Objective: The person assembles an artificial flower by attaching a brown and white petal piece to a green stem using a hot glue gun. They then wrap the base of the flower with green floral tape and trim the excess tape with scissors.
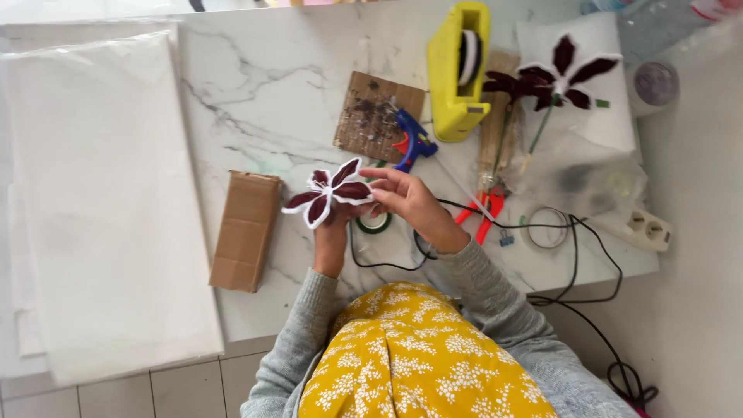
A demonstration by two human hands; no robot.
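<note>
Marble table [271,85]: L hand [331,232] grip closed on dark flower [329,192], R hand [402,195] pinching a petal.

Grey knit sleeves on both arms, ribbed cuffs at the wrists. Mustard-yellow fabric with small white floral print covers head and shoulders. Left hand [331,232], right hand [406,197] bare.

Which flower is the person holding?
The dark flower with white edges in both hands, left hand, right hand. The other flowers lie by the yellow tape dispenser.
</note>
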